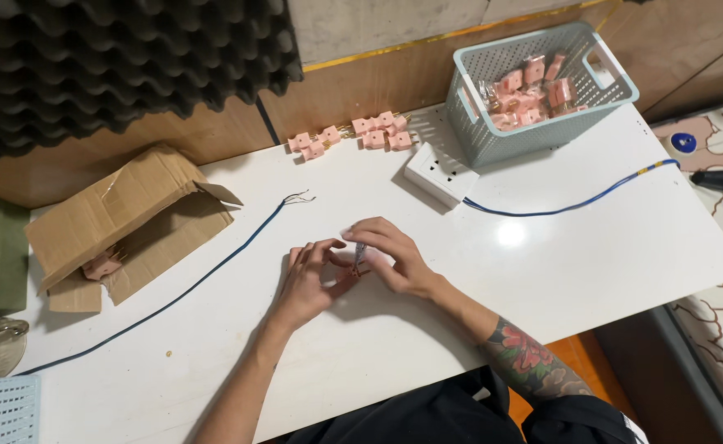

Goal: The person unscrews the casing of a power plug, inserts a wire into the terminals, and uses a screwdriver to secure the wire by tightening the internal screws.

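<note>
My left hand (308, 284) and my right hand (394, 255) meet at the middle of the white table (591, 263). Between their fingertips sits a small pink plastic part (351, 270), mostly hidden by the fingers. My right hand pinches a thin grey metal piece (360, 251) standing upright on that part. My left hand grips the pink part from the left side.
A pale blue basket (542, 123) of pink parts stands at the back right. Loose pink parts (353, 134) lie along the back edge beside a white power strip (439, 173) with a blue cable (558, 205). An open cardboard box (123, 226) and a dark cable (205, 275) lie left.
</note>
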